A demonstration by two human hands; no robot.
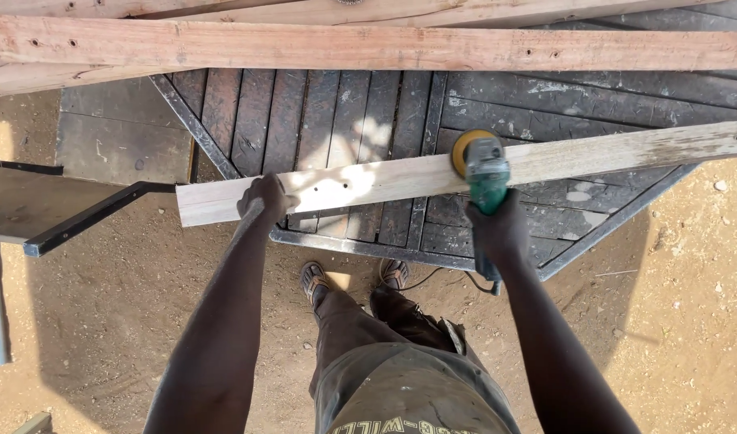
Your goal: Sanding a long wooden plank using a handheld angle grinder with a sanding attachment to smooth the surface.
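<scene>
Closest in, the person's paint-marked trousers and two sandalled feet (352,277) stand on sandy ground, a thin black cable trailing beside them. Just beyond, the left hand (264,201) is closed down over the near edge of a pale wooden plank (368,178), pinning it near its left end. The right hand (497,229) is wrapped tight around the body of a green angle grinder (486,173), whose yellow sanding disc (467,153) sits against the plank's top face about midway along. The plank lies slantwise, rising to the right, across a dark slatted metal frame (360,112) that serves as the bench. Off to the left, a flat dark metal shelf (39,205) juts in, with a grey pipe below it. Farthest away, reddish timber boards (368,47) lie across the frame's far side.
</scene>
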